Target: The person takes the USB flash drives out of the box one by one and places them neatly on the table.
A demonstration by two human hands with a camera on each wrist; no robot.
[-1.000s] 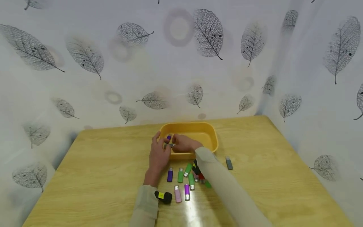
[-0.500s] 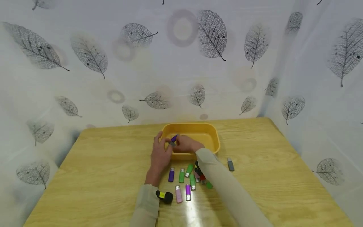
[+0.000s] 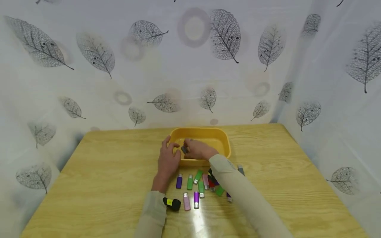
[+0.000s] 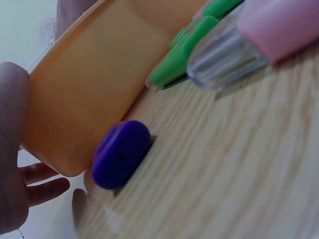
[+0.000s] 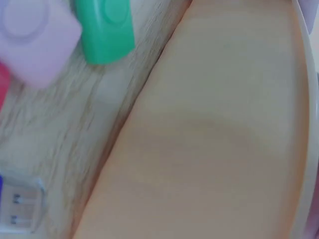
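Observation:
In the head view a yellow plastic tray (image 3: 202, 129) stands at the back of the table. My right hand (image 3: 197, 149) reaches into it and pinches a grey USB stick (image 3: 184, 150), partly hidden by the fingers. My left hand (image 3: 168, 160) rests at the tray's front left corner, thumb and forefinger spread apart with nothing between them. In the left wrist view its fingers (image 4: 47, 193) lie past the tray's corner, near a purple USB stick (image 4: 122, 154) on the table. The right wrist view shows the tray wall (image 5: 199, 149) but not the right hand's fingers.
Several USB sticks lie before the tray: purple (image 3: 179, 181), green (image 3: 190, 182), pink (image 3: 186, 201), bright violet (image 3: 196, 200) and red. Another grey stick (image 3: 240, 170) lies to the right, partly behind the right sleeve (image 3: 238, 188). A leaf-patterned curtain (image 3: 178, 66) surrounds the table.
My right hand has drawn slightly right with the grey USB stick, away from the left fingers. A purple stick seen between the hands earlier is out of sight now. The left hand stays.

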